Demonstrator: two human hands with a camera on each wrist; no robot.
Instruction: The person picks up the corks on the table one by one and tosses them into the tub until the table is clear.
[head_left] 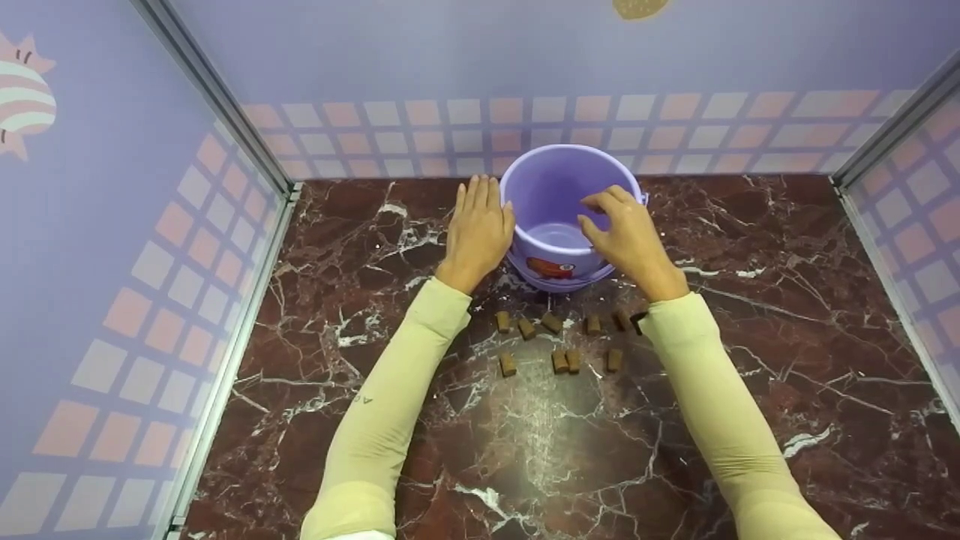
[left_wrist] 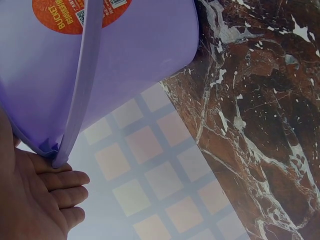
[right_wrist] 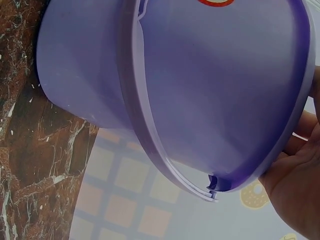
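A purple plastic bucket [head_left: 551, 176] stands upright near the back wall. My left hand [head_left: 478, 229] lies along the left side of its rim, fingers straight and pointing away from me. In the left wrist view, that hand's fingers touch the end of the bucket's handle [left_wrist: 82, 95], which hangs down across the front. Over the right side of the rim reaches my right hand [head_left: 628, 238], fingers loosely bent above the opening, with nothing seen between thumb and fingertips. Several small brown corks [head_left: 503, 322] lie on the table in front of the bucket.
The table [head_left: 360, 420] is dark red marble with white veins. Lilac panels with pink and white squares enclose it at the back [head_left: 375, 52], left [head_left: 82, 247] and right [head_left: 922, 195]. A red-orange label [left_wrist: 75, 15] is on the bucket's front.
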